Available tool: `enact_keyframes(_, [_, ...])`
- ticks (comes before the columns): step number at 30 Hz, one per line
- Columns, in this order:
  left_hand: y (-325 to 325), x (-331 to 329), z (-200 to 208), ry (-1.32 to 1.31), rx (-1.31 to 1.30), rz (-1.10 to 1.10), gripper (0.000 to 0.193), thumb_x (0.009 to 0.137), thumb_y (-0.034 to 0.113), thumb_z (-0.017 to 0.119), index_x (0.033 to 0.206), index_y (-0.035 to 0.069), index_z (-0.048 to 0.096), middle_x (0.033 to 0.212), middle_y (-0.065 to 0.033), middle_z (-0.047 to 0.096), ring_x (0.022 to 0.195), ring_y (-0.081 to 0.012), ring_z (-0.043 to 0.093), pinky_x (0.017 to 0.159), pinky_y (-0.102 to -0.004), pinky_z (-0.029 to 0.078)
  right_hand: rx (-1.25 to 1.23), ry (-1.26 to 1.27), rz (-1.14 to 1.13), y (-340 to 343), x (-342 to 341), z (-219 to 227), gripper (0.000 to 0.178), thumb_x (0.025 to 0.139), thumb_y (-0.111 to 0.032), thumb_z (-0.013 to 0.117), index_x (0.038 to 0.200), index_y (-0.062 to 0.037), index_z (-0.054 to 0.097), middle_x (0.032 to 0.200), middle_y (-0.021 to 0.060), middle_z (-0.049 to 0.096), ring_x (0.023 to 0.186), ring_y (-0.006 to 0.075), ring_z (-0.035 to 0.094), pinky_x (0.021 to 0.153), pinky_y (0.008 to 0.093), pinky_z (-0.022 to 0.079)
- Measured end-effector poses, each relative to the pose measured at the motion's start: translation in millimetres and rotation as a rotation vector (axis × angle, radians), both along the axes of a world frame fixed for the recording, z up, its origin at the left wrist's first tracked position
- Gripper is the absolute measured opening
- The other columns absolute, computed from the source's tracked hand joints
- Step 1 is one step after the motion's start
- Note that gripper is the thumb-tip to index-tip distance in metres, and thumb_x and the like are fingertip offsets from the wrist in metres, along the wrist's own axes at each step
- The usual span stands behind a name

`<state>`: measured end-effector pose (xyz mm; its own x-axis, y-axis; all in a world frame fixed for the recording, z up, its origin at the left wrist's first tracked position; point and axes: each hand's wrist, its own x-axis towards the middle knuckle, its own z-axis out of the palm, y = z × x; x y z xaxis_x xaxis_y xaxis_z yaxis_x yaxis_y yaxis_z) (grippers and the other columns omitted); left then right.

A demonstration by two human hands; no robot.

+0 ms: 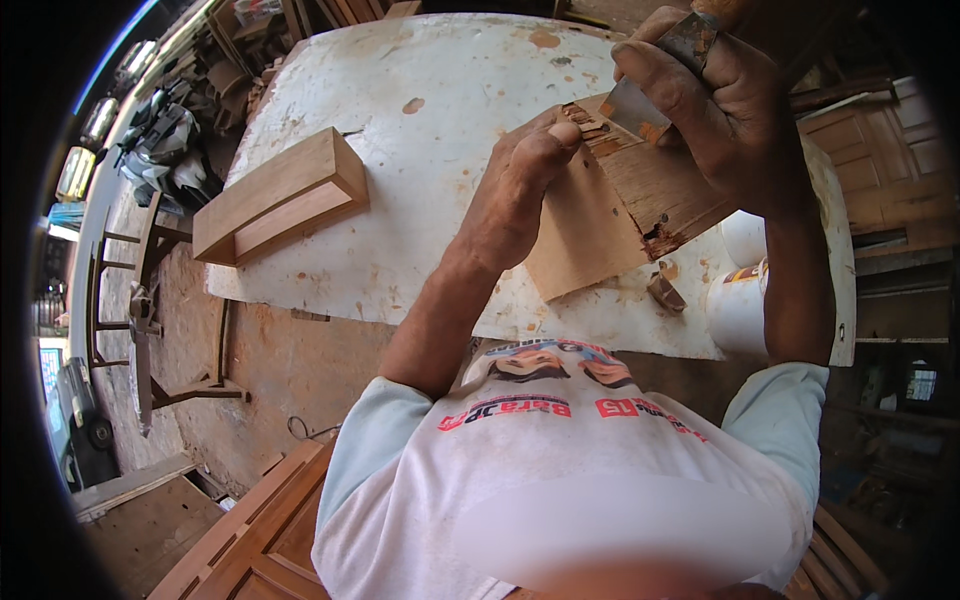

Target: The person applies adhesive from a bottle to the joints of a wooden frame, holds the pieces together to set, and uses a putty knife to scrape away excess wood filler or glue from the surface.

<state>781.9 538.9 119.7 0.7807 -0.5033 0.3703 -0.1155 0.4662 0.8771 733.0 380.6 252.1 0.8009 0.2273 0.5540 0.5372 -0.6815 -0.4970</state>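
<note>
My left hand [515, 190] grips the near left edge of a wooden box [590, 240], its thumb lying by a rough, splintered corner. The box is tilted on the white table; its upper edge has dark, broken patches. Above it, my right hand [725, 110] is closed around a flat metal scraper [637, 108] with brown smears on its blade. The blade is at or just over the box's top face; contact cannot be made out. Another grey metal piece [688, 42] shows between the right fingers; whether it is part of the same scraper is unclear.
A second wooden box [285, 195] lies on the stained white table [430, 130] to the left. White tubs [735, 305] stand at the right edge, with a small brown block [665, 292] beside them. A panelled wooden door [270, 540] is at lower left.
</note>
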Motion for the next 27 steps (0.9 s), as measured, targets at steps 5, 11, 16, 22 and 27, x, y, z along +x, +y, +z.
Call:
enact_keyframes(5, [4.0,5.0,-6.8,-0.039,0.017,-0.009,0.052,0.098,0.051,0.042,0.094,0.001,0.056,0.083,-0.0023,0.048,0.081,-0.0138,0.041,0.075,-0.0300,0.037,0.030,0.008,0.056,-6.7,4.1,-1.4,0.018,0.100,-0.015,0.064,0.091,-0.0002,0.064,0.070,0.0032,0.061,0.062,0.0112,0.058,0.059,0.0293,0.048])
enact_keyframes(11, [1.2,7.7,-9.8,-0.036,-0.007,-0.019,0.053,0.098,0.052,0.044,0.090,0.001,0.054,0.082,-0.0024,0.046,0.080,-0.0145,0.040,0.075,-0.0301,0.036,0.049,0.180,0.005,1.4,-1.8,9.3,0.019,0.100,-0.017,0.065,0.090,-0.0006,0.064,0.069,0.0034,0.061,0.060,0.0109,0.058,0.058,0.0289,0.049])
enact_keyframes(16, [-1.2,1.3,-4.8,-0.008,-0.028,0.002,0.053,0.099,0.054,0.044,0.090,0.002,0.053,0.081,-0.0022,0.045,0.080,-0.0144,0.039,0.075,-0.0306,0.036,0.055,0.054,0.083,-6.7,6.6,-1.1,0.019,0.100,-0.017,0.066,0.091,-0.0005,0.065,0.069,0.0020,0.061,0.059,0.0103,0.058,0.056,0.0284,0.048])
enact_keyframes(22, [3.0,6.0,-8.7,-0.034,0.019,-0.036,0.055,0.099,0.055,0.045,0.095,0.001,0.057,0.083,-0.0015,0.047,0.081,-0.0137,0.040,0.077,-0.0302,0.036,-0.112,0.057,0.066,-18.9,-0.5,2.0,0.014,0.103,-0.013,0.062,0.102,0.0001,0.067,0.088,0.0041,0.068,0.081,0.0092,0.064,0.073,0.0277,0.052])
enact_keyframes(27, [1.4,1.5,-5.0,-0.009,-0.010,-0.018,0.055,0.098,0.055,0.046,0.095,0.001,0.058,0.083,-0.0006,0.047,0.081,-0.0133,0.040,0.077,-0.0295,0.036,0.131,0.201,0.037,-4.9,-1.8,3.5,0.017,0.100,-0.014,0.066,0.091,0.0000,0.065,0.069,0.0010,0.061,0.058,0.0083,0.057,0.054,0.0271,0.047])
